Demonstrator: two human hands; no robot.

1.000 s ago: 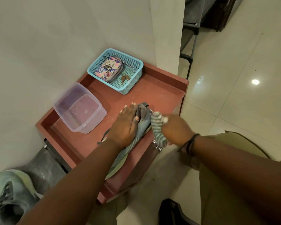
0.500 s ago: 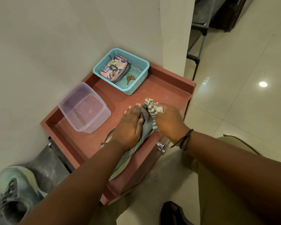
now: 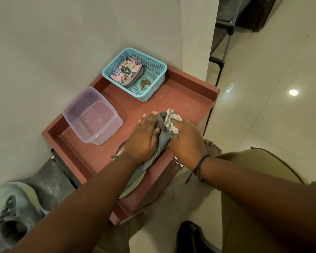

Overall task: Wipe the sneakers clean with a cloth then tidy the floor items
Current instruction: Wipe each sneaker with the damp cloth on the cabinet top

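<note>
A grey-green sneaker [image 3: 140,176] lies on its side on the red cabinet top [image 3: 181,92], its sole hanging over the front edge. My left hand [image 3: 144,136] presses down on it and holds it in place. My right hand [image 3: 186,139] grips a striped grey-and-white cloth [image 3: 171,119], bunched against the sneaker's far end right beside my left fingers. Both hands hide most of the shoe's upper. The second sneaker [image 3: 13,212], grey with a pale green sole, sits low at the bottom left beside the cabinet.
A clear plastic container [image 3: 91,121] stands on the cabinet's left side. At the back, a blue basket [image 3: 153,64] holds a floral pouch [image 3: 126,72] and keys [image 3: 145,84]. A wall corner rises behind. My bare foot [image 3: 212,147], a dark object [image 3: 190,236] and a metal rack [image 3: 224,42] are on the tiled floor.
My right hand has carried the cloth from the sneaker's near side up onto its far end, closing in on my left hand. The left hand has stayed on the shoe.
</note>
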